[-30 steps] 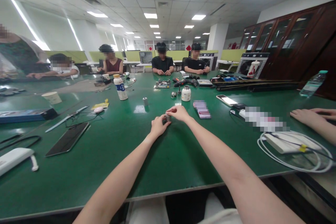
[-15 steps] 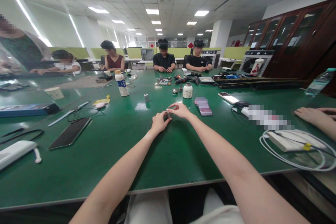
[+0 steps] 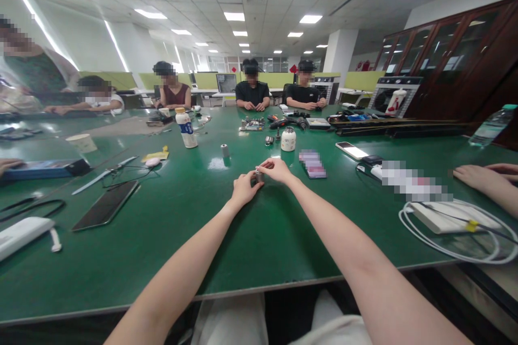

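A small grey metal cylinder stands on the green table between my two hands. My left hand is closed round its near and left side, thumb and fingers against it. From the right, my right hand pinches the cylinder's top with its fingertips. Those fingertips partly cover the top, so I cannot make out whether a smaller piece sits there. A similar grey cylinder stands upright farther off to the left. Beyond my right hand is a round white jar with a dark top.
A drink bottle stands at the left, with a dark tablet nearer. Phones and a white power bank with looped cables lie right. A circuit board and power drill are ahead. A neighbour's hand rests right.
My hands stay at the same spot, with only slight finger movement; a little more of the cylinder shows. At the far left, another person's hand has come onto the blue box.
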Tool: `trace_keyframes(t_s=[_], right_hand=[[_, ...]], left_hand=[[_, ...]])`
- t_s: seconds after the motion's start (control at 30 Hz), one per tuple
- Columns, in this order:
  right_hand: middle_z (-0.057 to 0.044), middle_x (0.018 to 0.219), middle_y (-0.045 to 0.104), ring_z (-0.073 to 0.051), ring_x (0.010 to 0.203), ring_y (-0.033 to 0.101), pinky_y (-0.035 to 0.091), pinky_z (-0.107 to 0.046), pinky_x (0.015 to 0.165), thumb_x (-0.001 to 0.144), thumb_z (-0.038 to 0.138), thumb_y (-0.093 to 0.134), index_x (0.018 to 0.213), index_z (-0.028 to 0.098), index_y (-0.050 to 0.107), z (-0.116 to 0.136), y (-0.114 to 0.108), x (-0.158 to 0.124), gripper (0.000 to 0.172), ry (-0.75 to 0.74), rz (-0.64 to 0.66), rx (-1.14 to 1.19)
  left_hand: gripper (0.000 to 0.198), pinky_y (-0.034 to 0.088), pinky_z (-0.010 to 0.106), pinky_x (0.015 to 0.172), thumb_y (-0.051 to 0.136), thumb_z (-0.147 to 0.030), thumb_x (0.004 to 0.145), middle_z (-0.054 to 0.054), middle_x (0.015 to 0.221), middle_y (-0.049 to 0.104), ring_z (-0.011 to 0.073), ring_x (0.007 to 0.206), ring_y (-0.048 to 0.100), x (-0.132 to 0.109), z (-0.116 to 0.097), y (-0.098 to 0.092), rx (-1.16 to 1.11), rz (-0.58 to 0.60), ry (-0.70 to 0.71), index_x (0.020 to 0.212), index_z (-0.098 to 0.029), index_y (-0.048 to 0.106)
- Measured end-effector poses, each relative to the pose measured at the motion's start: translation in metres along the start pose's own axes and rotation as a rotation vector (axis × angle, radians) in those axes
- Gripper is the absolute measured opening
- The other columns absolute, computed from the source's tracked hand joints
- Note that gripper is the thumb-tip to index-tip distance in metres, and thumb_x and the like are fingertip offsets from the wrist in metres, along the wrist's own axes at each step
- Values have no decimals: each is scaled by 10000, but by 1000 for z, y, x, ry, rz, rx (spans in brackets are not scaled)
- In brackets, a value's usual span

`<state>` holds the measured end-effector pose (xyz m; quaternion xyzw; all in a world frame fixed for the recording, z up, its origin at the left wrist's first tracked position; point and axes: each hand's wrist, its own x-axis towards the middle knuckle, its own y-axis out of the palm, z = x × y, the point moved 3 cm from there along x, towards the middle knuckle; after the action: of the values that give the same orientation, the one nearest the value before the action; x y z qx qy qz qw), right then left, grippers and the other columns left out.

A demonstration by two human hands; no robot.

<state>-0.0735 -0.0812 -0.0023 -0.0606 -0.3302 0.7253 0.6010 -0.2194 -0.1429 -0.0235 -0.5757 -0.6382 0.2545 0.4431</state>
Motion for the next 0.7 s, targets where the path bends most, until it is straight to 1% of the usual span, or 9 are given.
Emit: trace_keyframes(t_s=[0.1,0.17,0.23,0.3,0.4,0.53,0.63,0.7], right_hand=[[-43,834,767,-146,781,711,536,-225,721,789,370,770,836,172,757,-2,4,3,204,15,-10,69],[-48,828,765,-144,778,711,537,-223,720,814,358,750,850,161,749,-4,6,5,200,30,-21,129],[-59,838,767,-145,772,711,541,-230,727,838,353,727,873,151,747,-7,3,7,205,46,-42,167],[-68,861,770,-154,782,713,548,-247,751,844,349,722,888,150,753,-11,-2,6,207,57,-69,152],[-62,910,777,-182,855,716,551,-288,825,839,330,726,899,180,778,-21,-12,-2,170,53,-53,19],[-47,1010,771,-234,1014,694,518,-362,958,823,332,740,915,254,807,-34,-20,-18,138,10,68,-233],[-56,1185,725,-278,1153,638,473,-422,1033,809,374,756,960,302,809,-35,-25,-26,175,3,83,-376],[-49,1248,697,-288,1197,613,463,-436,1047,810,403,754,1037,330,792,-33,-27,-29,241,24,95,-431]], left_hand=[[447,458,433,998,667,-368,872,69,1185,731,276,1186,603,1,1,0,-7,-4,0,1296,-252,585],[438,458,431,997,674,-359,867,64,1184,731,277,1190,599,2,1,0,-19,-8,3,1283,-252,592],[428,453,431,1001,677,-348,866,56,1190,730,278,1198,591,2,1,0,-32,-7,6,1276,-255,596],[426,447,432,1008,676,-339,867,50,1197,728,279,1204,584,1,1,0,-38,-5,7,1277,-256,595],[433,443,433,1010,673,-337,870,53,1196,728,279,1206,579,0,0,-1,-38,-4,10,1287,-254,591],[429,442,430,1008,672,-339,869,60,1183,728,277,1203,577,0,-1,-1,-33,-10,8,1282,-255,593],[437,439,435,1010,668,-338,874,71,1192,726,283,1207,572,-1,-1,0,-33,-7,5,1292,-238,589],[449,435,441,1015,663,-333,880,76,1193,727,287,1209,571,-1,0,0,-33,-3,0,1307,-225,579]])
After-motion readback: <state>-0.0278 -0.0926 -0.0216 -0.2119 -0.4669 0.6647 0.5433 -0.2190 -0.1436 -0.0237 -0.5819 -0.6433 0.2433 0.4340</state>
